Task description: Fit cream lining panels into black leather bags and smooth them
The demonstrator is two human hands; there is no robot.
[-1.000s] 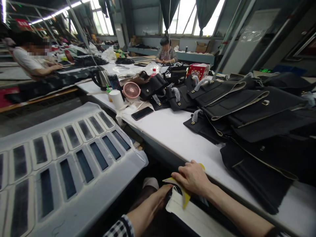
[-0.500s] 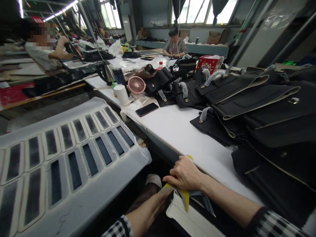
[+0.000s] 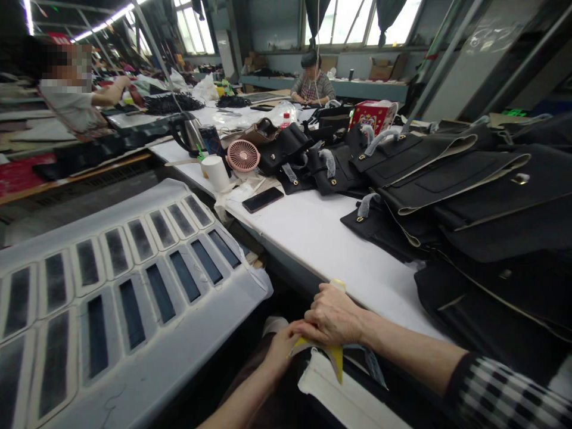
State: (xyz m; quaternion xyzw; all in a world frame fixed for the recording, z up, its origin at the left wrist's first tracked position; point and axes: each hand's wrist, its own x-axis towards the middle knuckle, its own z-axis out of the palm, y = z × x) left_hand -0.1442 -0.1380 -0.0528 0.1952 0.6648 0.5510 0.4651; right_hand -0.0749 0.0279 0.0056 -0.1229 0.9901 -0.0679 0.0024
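Note:
My right hand (image 3: pixel 333 313) is closed around a yellow piece (image 3: pixel 336 360), whose kind I cannot make out. One end of it shows above my knuckles, and a pointed, curved part flares out below. My left hand (image 3: pixel 283 345) meets my right fingertips at the left side of the yellow piece, its fingers closed together and partly hidden. Just under my hands, at the lap, lies a black bag piece with a pale inner panel (image 3: pixel 344 396). A clear plastic-wrapped strip (image 3: pixel 374 366) hangs beside it.
Black bags (image 3: pixel 469 185) with plastic-wrapped handles pile up on the white table (image 3: pixel 286 223). A phone (image 3: pixel 263 199), pink fan (image 3: pixel 242 155), white cup (image 3: pixel 215 173) and kettle (image 3: pixel 192 134) stand farther back. At left, a cloth-covered surface (image 3: pixel 179 339) holds rows of framed dark panels. Two people sit beyond.
My left hand has come up from lower down to meet my right fingers. The right hand keeps its grip on the yellow piece. The view has shifted slightly.

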